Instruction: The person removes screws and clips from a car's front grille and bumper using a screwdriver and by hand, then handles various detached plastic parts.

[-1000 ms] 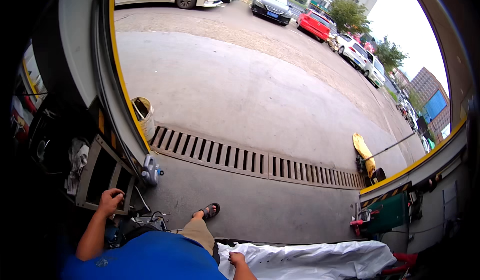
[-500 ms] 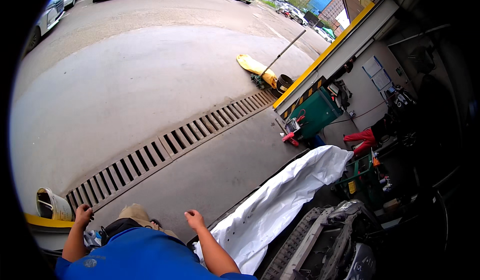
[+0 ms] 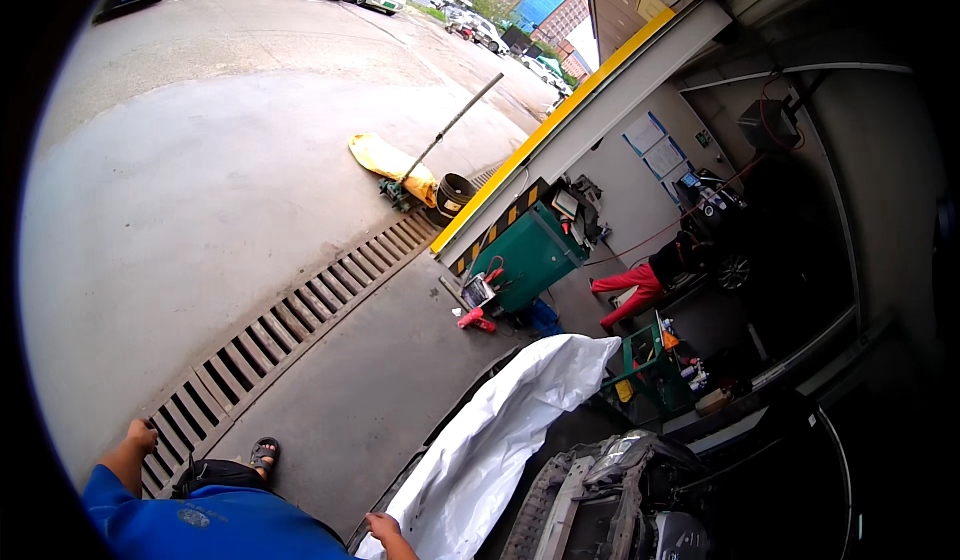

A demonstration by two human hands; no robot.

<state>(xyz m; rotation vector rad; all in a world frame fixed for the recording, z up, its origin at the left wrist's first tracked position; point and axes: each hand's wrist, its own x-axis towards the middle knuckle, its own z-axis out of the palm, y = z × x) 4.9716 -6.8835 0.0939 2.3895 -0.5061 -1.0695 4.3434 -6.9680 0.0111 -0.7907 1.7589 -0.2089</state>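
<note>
While the right hand (image 3: pixel 382 527) is at the near end of the white sheet (image 3: pixel 490 430), by its left edge, its fingers curl inward; I cannot tell whether they pinch the material. The left hand (image 3: pixel 143 434), well apart from it, shows against the near end of the drain grate (image 3: pixel 330 285), fingers bent; whether it holds anything is too small to tell. The sheet (creased and glossy) stretches lengthwise beside a stripped car front (image 3: pixel 600 490), its far end near a green trolley (image 3: pixel 655 365). On the floor, a red object (image 3: pixel 477 320) lies near a green cabinet (image 3: pixel 530 255). By the grate's far end, a black bucket (image 3: pixel 456 192) is just beside a yellow bag (image 3: pixel 390 160).
</note>
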